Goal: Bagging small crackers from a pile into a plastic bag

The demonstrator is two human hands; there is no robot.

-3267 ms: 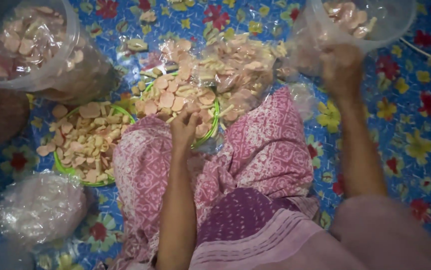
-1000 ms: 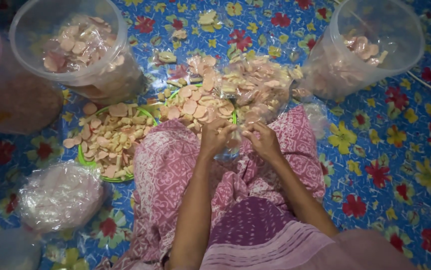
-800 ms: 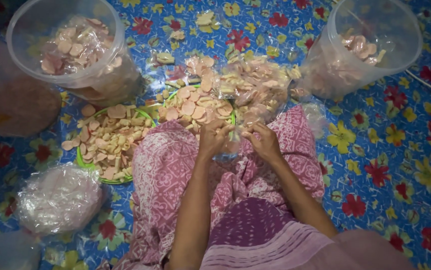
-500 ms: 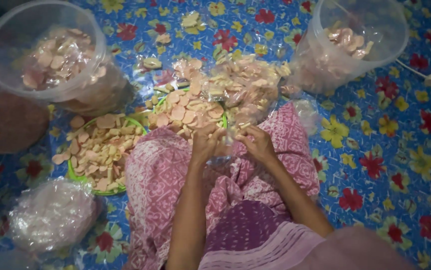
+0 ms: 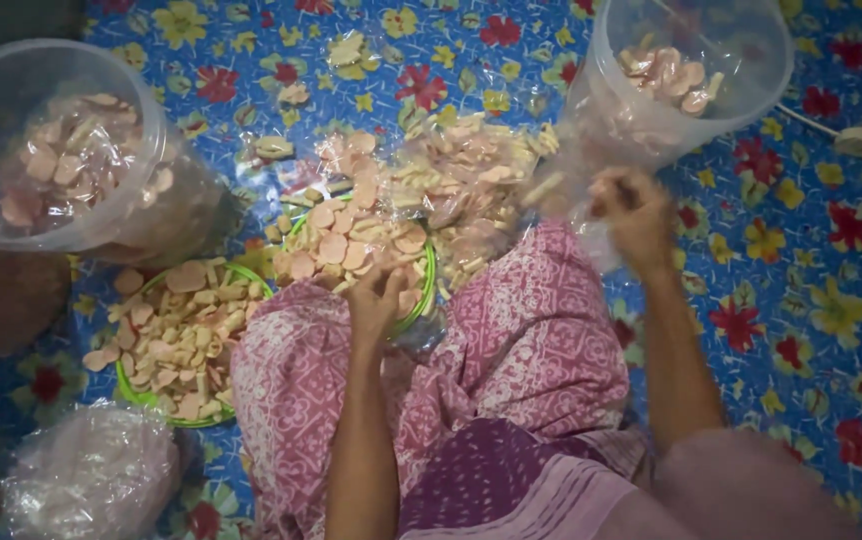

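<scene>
Reaching left hand (image 5: pixel 376 300) over green tray (image 5: pixel 429 285) edge, right hand (image 5: pixel 636 205) beside tub (image 5: pixel 751 90)

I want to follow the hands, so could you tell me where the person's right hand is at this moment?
In the head view the right hand is raised at upper right, just below the clear plastic tub of pale crackers, beside the heap of bagged crackers.

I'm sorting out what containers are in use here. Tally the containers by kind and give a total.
Clear plastic tubs: 2, one at upper left, one at upper right
Green-rimmed trays of crackers: 2, left, middle
Clear plastic bags: 1, a full one at lower left
Total: 5
</scene>
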